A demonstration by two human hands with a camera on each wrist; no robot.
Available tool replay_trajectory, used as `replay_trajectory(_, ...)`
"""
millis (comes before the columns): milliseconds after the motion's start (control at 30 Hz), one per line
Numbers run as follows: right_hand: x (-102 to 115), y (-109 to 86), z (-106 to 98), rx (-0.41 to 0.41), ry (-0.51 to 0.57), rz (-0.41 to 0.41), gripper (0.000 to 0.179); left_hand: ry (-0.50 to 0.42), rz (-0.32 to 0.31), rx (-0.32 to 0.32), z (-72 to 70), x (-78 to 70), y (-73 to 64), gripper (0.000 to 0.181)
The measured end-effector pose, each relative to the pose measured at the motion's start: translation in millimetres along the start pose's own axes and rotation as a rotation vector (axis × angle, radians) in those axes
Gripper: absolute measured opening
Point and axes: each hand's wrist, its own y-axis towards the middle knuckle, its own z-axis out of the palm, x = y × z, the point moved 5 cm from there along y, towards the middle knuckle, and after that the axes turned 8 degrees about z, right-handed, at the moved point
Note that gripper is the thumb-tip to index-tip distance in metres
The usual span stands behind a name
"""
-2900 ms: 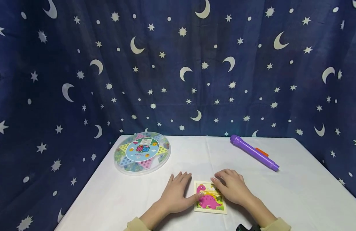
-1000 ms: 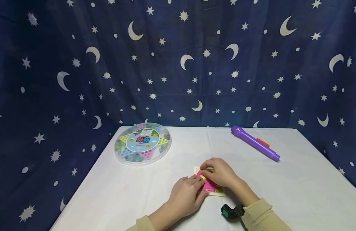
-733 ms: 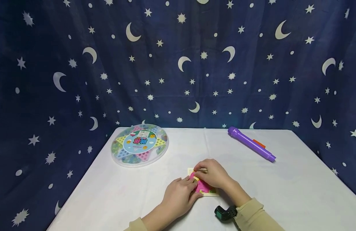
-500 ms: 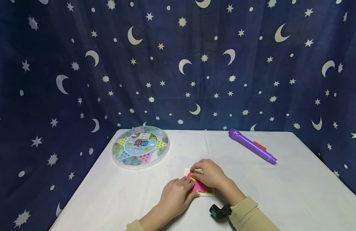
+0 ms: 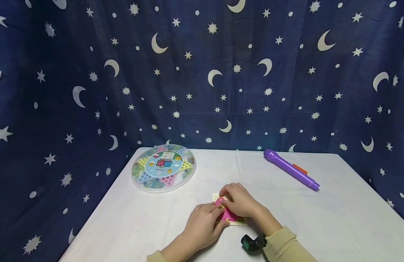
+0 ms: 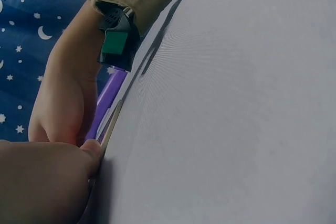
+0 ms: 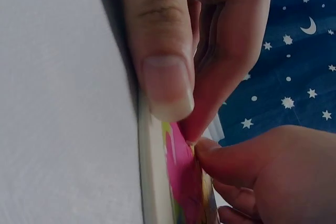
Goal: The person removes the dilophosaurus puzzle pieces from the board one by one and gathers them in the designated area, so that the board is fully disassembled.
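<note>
One pink puzzle [image 5: 229,215] lies beneath several fingers [image 5: 217,211].

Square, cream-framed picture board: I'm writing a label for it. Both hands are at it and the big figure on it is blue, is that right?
Not blue: the big figure on the square, cream-framed picture board is pink, as the head view shows. The left hand and right hand are indeed both at it.

The place resembles a small curtained booth, navy cloth [image 5: 189,82] printed with moons and stars hanging behind and beside a white table [image 5: 326,218].
</note>
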Motion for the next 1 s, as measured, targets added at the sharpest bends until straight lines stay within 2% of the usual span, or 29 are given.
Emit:
replay_trajectory(233,-2.1,0.5,-1.0,0.006,0.030,-0.004,0.017,0.019,0.003,0.000,-1.7,-0.8,1.3,0.036)
replay_trajectory(533,-2.3,0.8,1.9,0.025,0.026,-0.015,0.015,0.093,0.006,0.070,2.9,-2.5,0.1,0.044)
replay_trajectory(1000,1.1,-0.3,3.0,0.032,0.038,0.018,0.018,0.099,-0.004,0.075,3.6,-2.6,-0.8,0.045)
